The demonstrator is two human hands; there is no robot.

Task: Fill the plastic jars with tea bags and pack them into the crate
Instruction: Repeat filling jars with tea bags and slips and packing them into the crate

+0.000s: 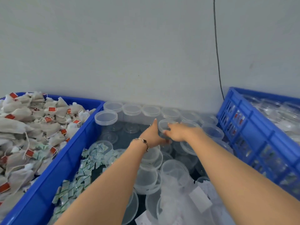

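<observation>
Both arms reach forward over a spread of clear plastic jars. My left hand (151, 134) and my right hand (179, 132) hold one empty clear jar (164, 125) between them, fingers curled round its sides. A row of empty jars (132, 110) stands along the wall behind it. On the left, a blue tub (68, 153) is heaped with beige tea bags (24, 120) that carry red tags. At the right stands a blue slatted crate (253, 132) with filled, lidded jars (276, 109) inside.
Small pale green sachets (76, 177) lie scattered beside the tub, some in a jar (100, 147). More empty jars and lids (146, 179) lie under my forearms, with crumpled clear plastic wrap (191, 202) in front. A black cable (217, 51) runs down the wall.
</observation>
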